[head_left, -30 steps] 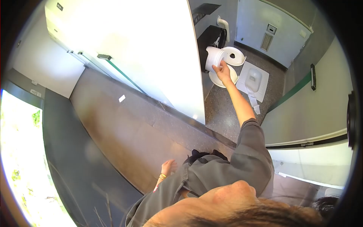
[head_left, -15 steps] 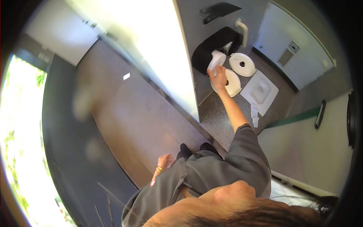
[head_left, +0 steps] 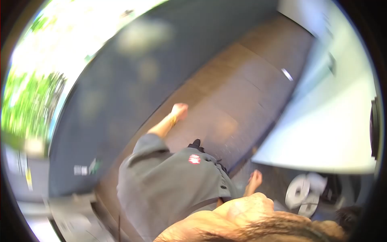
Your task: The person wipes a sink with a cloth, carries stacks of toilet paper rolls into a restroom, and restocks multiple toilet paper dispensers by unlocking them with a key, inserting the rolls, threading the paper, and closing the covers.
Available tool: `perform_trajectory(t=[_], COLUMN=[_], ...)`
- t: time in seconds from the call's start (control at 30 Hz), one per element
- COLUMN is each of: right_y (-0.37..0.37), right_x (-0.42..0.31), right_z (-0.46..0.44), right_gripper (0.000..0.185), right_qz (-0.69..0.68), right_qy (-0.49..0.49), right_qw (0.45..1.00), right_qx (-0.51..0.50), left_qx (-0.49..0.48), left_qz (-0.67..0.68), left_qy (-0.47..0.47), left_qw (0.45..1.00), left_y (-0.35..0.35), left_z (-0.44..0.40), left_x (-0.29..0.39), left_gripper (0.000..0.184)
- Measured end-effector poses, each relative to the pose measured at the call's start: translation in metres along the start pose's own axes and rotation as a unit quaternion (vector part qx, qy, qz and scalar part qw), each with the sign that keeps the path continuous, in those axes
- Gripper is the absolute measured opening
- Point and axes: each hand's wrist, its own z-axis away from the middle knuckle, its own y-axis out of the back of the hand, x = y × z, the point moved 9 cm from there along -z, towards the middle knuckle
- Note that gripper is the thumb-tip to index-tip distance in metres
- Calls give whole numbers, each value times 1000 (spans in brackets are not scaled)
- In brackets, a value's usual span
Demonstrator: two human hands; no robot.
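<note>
We cannot tell, for blur, whether the fingers of the left hand (head_left: 180, 111) or right hand (head_left: 254, 181) are apart. Two white discs (head_left: 292, 197) lie beyond the right fingers, untouched; a careless swing could knock them.

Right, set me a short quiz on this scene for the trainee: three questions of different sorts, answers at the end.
1. Multiple choice. What colour is the mark on the grey shirt?
A) Blue
B) Red
C) Yellow

2. True or false. The right hand is nearer than the left hand to the round white discs.

3. Fill in the missing word. A gold-coloured band shows at the ____ wrist.

Key: 1. B; 2. true; 3. left
</note>
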Motion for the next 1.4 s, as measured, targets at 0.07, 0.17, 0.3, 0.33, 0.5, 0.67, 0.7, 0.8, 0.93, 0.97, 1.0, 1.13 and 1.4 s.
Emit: perform_trajectory(t=[0.07, 0.17, 0.3, 0.33, 0.5, 0.67, 0.7, 0.8, 0.93, 0.97, 1.0, 1.13, 1.4], right_y=[-54, -135, -262, -313, -618, -864, -905, -1004, -1077, -1083, -1085, -1184, -1064], right_x=[23, 13, -30, -68, -326, -517, -540, -589, -629, -633, -640, -647, -668], right_z=[17, 28, 18, 24, 119, 351, 391, 500, 623, 650, 679, 695, 665], right_gripper=[7, 7, 8, 9, 12, 23, 29, 49, 58, 55, 52, 53, 53], right_qz=[-7, 43, 130, 130, 101, 91, 95, 99, -2, 24, 49, 212, 164], right_qy=[-75, -119, -14, 19, 389, 635, 660, 760, 836, 834, 832, 865, 820], right_qw=[992, 971, 935, 921, 781, 612, 591, 533, 459, 459, 458, 377, 432], right_qx=[-102, -204, -329, -366, -477, -462, -454, -359, -301, -305, -310, -254, -337], left_qx=[151, 412, 584, 604, 529, 182, 151, 151, 241, 291, 303, 370, 260], left_qz=[55, -53, -164, -179, -126, -39, -6, 117, 83, 54, 65, 110, 108], left_qy=[-84, -210, -218, -218, -409, -333, -287, -149, 73, 116, 155, 218, 192], left_qw=[983, 885, 765, 745, 733, 924, 946, 970, 964, 948, 938, 896, 940], left_y=[110, 289, 427, 453, 515, 446, 436, 417, 409, 413, 412, 402, 411], left_z=[-4, 7, 64, 66, 31, -26, -28, -4, 41, 62, 77, 114, 54], left_x=[63, 146, 224, 231, 222, 72, 28, -90, -255, -269, -290, -347, -345], left_gripper=[20, 22, 27, 28, 13, 22, 26, 22, 23, 28, 30, 27, 25])
